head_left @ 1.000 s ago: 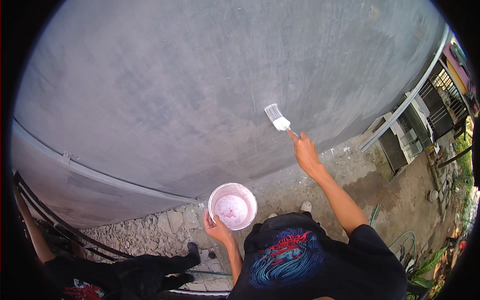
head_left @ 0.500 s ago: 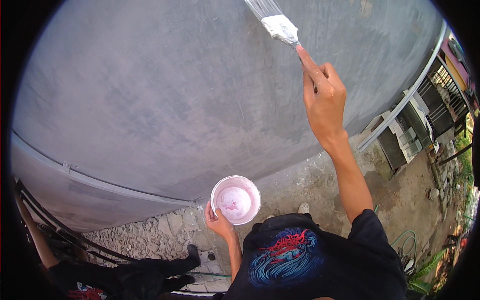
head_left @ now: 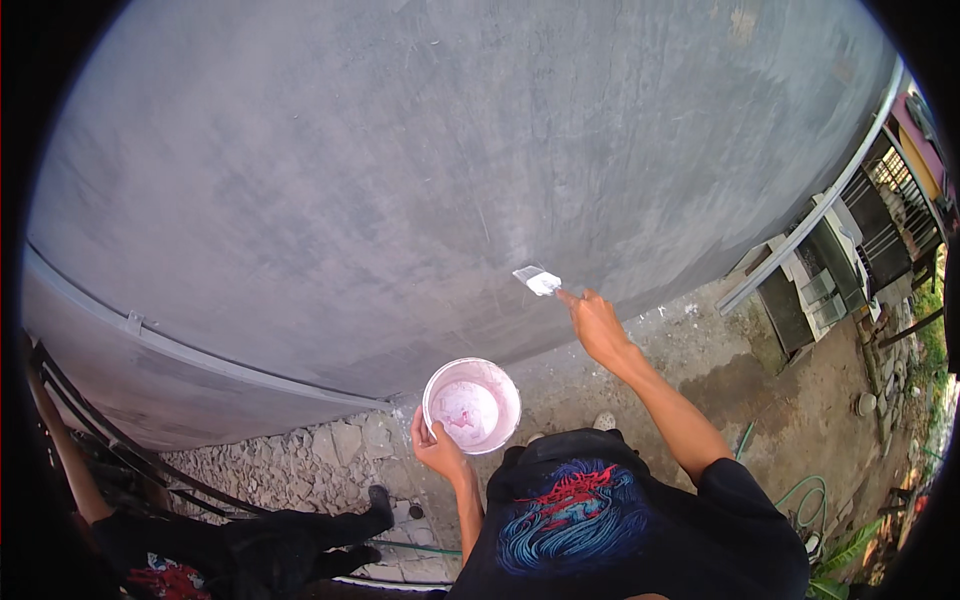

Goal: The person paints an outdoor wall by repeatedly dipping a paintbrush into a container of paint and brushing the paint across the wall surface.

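The right hand (head_left: 598, 328) pinches a brush (head_left: 541, 281); the left hand (head_left: 440, 455) grips a bucket (head_left: 507, 405) by its rim. The wall (head_left: 300, 200) looks patchily coated; darker areas may remain uncovered.

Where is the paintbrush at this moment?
In the head view, just right of centre: the paintbrush is in the right hand, before the grey wall, above and right of the bucket.

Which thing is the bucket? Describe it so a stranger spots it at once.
Start at the big grey wall and go down to its lower edge. Near there in view, the left hand holds the bucket. It is round and open-topped with a pinkish inside, unlike the flat brush in the right hand.
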`<state>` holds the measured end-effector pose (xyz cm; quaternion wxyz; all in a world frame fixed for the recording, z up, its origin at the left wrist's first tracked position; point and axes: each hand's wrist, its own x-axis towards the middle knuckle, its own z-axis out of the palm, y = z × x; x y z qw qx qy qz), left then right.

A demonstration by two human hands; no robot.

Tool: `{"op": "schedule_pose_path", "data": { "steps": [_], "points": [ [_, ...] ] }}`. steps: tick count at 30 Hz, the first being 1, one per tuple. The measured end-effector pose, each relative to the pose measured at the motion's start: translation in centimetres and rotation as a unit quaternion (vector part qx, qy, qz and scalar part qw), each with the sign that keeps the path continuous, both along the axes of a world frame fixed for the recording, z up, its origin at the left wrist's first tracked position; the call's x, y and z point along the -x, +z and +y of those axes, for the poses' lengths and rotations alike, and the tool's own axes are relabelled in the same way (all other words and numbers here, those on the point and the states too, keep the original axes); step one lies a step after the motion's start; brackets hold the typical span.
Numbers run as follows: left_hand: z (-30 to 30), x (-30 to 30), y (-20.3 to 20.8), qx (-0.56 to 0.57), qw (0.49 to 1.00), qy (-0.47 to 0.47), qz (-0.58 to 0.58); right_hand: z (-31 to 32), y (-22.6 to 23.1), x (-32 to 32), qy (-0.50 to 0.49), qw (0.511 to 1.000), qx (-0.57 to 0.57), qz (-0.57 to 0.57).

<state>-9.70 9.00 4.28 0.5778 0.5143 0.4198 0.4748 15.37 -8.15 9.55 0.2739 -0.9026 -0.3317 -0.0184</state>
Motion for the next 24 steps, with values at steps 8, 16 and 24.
{"op": "schedule_pose_path", "data": {
  "steps": [8, 16, 24],
  "points": [
    [0.3, 1.1, -0.5, -0.008, 1.0, 0.003, -0.007, 0.5, 21.6, -1.4, -0.081, 0.943, -0.218, -0.237],
    [0.3, 2.7, -0.9, 0.003, 1.0, 0.02, -0.004, -0.4, 13.5, -3.2, -0.073, 0.955, -0.171, -0.231],
    [1.5, 3.3, -0.5, -0.015, 1.0, 0.017, 0.012, -4.2, 9.4, -3.1, -0.052, 0.994, -0.066, -0.072]
  ]
}}
